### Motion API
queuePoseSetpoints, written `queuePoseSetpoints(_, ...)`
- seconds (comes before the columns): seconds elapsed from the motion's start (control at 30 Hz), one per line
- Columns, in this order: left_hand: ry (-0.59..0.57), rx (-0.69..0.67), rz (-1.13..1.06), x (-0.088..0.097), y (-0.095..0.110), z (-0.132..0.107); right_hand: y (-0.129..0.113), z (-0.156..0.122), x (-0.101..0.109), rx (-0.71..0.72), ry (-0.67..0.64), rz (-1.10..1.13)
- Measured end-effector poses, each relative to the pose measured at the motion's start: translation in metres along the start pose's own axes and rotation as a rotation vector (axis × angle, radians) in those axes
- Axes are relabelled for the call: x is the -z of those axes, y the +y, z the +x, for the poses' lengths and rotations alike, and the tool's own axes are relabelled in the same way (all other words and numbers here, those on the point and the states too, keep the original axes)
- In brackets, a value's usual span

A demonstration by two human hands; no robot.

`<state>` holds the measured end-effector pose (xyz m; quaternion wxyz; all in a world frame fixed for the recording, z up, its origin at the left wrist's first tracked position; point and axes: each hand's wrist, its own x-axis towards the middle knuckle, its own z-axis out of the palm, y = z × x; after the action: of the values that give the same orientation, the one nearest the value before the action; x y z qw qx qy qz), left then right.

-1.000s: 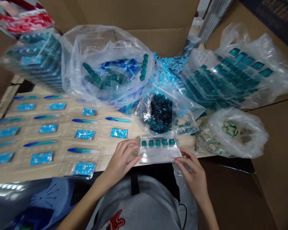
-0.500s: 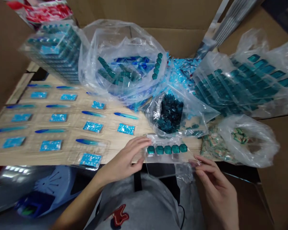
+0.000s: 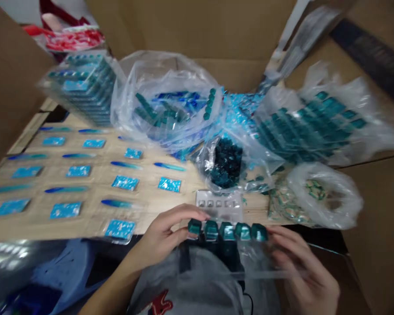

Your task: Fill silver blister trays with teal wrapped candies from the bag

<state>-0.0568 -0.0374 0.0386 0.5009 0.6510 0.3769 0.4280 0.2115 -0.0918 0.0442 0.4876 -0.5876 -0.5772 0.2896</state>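
Observation:
Both my hands hold up a clear plastic strip (image 3: 228, 245) carrying a row of several translucent teal cube-like pieces (image 3: 228, 231), just in from the table's front edge. My left hand (image 3: 170, 229) grips the strip's left end, its fingers reaching under the first piece. My right hand (image 3: 302, 273) is blurred, holding the right end of the clear plastic. Behind the row, a pale plastic tray (image 3: 219, 205) with a line of small square recesses lies on the table, apart from both hands.
The light wooden table (image 3: 92, 214) carries rows of blue packets and blue-teal slender pieces in clear blisters at left. Plastic bags of teal and blue pieces (image 3: 166, 105) crowd the back, with a bag of mixed green-beige packets (image 3: 318, 194) at right. Cardboard flaps (image 3: 197, 35) surround everything.
The row of teal pieces has lifted away from the pale tray and moved toward me, leaving the tray on the table. My right hand has closed on the clear plastic.

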Motion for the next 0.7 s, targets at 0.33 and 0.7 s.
queuePoseSetpoints(0.33,-0.056,0.032,0.161,0.017,-0.027,0.002,-0.021,0.016,-0.001,0.004,-0.108,0.060)
queuePoseSetpoints(0.7,0.299,0.183,-0.100,-0.005,-0.027,-0.006,-0.025,0.021,0.000,0.019,-0.106,0.064)
